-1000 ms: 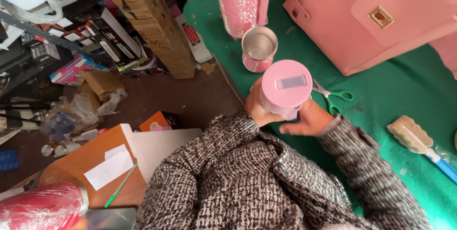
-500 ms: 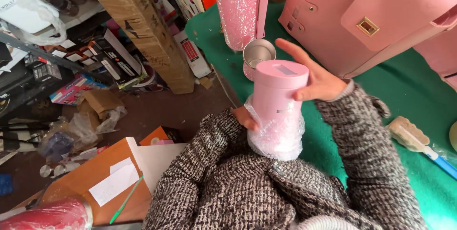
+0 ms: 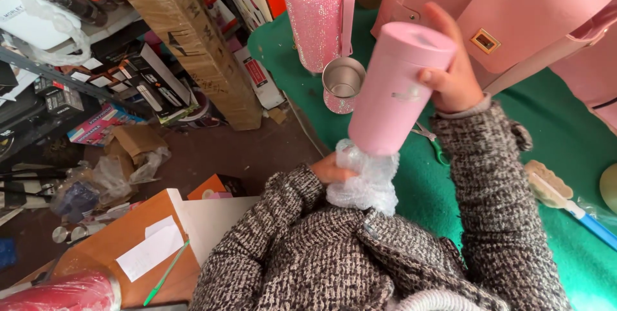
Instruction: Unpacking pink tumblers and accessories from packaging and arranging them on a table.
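Note:
My right hand grips the upper end of a plain pink cylinder tube, tilted over the green table. Clear bubble wrap sticks out of the tube's lower end, and my left hand clutches that wrap close to my chest. Both arms wear speckled grey knit sleeves. Beyond the tube stand a tall glittery pink bottle and a small glittery steel cup.
Pink bags fill the table's far right. Green-handled scissors and a blue-handled brush lie on the cloth. Left of the table: a tall cardboard box, cluttered shelves, an open carton, floor litter.
The pink tube has been lifted from low over the table and tilted. Bubble wrap has come out of its lower end, held by my left hand.

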